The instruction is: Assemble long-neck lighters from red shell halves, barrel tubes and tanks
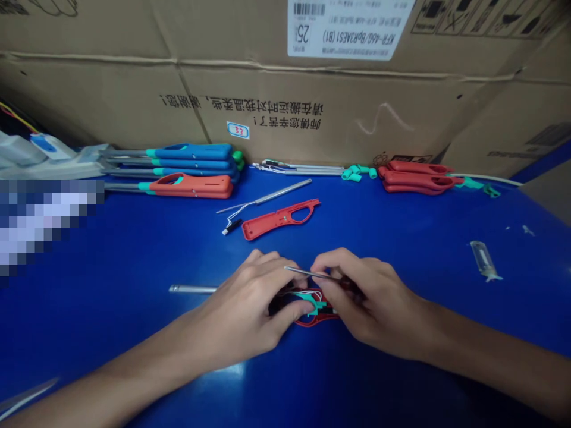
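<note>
My left hand (252,300) is closed around an opened red lighter shell (307,323), its thumb pressing on a teal trigger piece (316,305) inside. White wires run along the shell's upper edge. From under this hand a metal lighter tube (193,289) sticks out to the left. My right hand (372,291) grips a thin-shafted screwdriver (314,275), whose tip points left above the shell. Its handle is mostly hidden in the fingers. Beyond my hands lie a loose red shell half (263,226) and another metal tube (283,191) with white wires and a black part.
Blue and orange lighters (196,186) are stacked at the back left. Along the cardboard box (134,107) lie more metal tubes (314,170), teal caps (352,176) and red shells (414,181). A small clear plastic piece (484,260) rests at the right on the blue table (446,279).
</note>
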The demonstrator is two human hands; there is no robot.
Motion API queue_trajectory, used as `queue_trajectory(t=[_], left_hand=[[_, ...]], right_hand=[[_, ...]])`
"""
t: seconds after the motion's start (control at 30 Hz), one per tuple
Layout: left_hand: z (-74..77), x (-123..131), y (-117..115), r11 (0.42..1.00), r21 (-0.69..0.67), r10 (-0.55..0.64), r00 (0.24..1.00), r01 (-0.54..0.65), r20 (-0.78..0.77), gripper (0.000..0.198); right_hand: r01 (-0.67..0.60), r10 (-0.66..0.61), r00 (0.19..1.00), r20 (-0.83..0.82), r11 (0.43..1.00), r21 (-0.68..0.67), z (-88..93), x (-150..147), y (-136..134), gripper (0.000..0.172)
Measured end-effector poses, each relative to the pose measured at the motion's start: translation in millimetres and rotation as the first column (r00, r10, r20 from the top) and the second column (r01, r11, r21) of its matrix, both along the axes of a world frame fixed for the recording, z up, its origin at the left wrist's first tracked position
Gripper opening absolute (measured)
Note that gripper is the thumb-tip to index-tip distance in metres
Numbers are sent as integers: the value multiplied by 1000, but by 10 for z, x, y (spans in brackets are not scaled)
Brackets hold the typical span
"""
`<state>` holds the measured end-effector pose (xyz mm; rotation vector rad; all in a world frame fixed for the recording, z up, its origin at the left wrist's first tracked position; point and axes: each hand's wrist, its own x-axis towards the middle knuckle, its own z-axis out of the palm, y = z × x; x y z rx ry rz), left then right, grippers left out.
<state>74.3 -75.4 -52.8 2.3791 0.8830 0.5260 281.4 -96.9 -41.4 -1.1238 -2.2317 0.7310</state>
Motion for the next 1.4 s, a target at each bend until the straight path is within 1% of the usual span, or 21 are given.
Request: queue_trajectory(t=[0.07, 0.17, 0.2, 0.33, 0.4, 0.5, 0.73, 0.8, 0.93, 1.0, 1.1, 1.23, 1.3, 1.4], left_hand=[[2, -2, -5, 1000, 0, 5, 1000, -5, 15, 6], [11, -5, -6, 1000, -6, 16, 1000, -16, 14, 8], [13, -6, -5, 1000, -14, 17, 1000, -17, 10, 8], [22, -10, 5, 999, -40, -6, 1000, 7, 19, 7], [27, -10, 11, 999, -40, -34, 999, 35, 28, 4], [30, -7, 21, 998, -33, -56, 998, 57, 30, 5], [3, -5, 19, 998, -4, -59, 997, 59, 43, 6], [-6, -10, 16, 999, 1, -53, 997, 53, 52, 5], [-8, -16, 19, 999, -14, -45, 997, 46, 56, 6], [-2, -18, 20, 999, -23, -48, 997, 49, 52, 8], [8, -18, 17, 998, -20, -50, 997, 51, 52, 11], [12, -10, 16, 999, -16, -51, 997, 52, 50, 10], [7, -8, 15, 999, -11, -48, 998, 49, 48, 10], [0, -7, 7, 999, -5, -38, 999, 38, 39, 10]], right_hand=[[24, -24, 999, 22, 1000, -13, -2, 53, -18, 10], [52, -51, 997, 53, 999, -9, -10, 130, -60, 22], [47, -47, 997, 61, 999, 6, -15, 152, -74, 24], [-69, 56, 991, 124, 992, 105, -39, 202, -120, 11], [-104, 77, 979, 191, 986, 131, -58, 206, -133, 14], [-100, 59, 962, 268, 985, 143, -85, 196, -137, 18], [-159, 99, 935, 342, 975, 153, -90, 196, -138, 15], [-153, 91, 934, 347, 976, 156, -110, 203, -150, 15], [-96, 43, 958, 285, 979, 177, -179, 207, -173, 27], [-97, 45, 966, 256, 976, 196, -199, 203, -174, 26], [-110, 58, 965, 256, 975, 195, -197, 197, -164, 20], [-96, 51, 965, 256, 981, 167, -183, 195, -157, 26], [-102, 52, 967, 250, 976, 190, -186, 193, -161, 25], [-124, 59, 968, 244, 957, 261, -192, 190, -166, 19]])
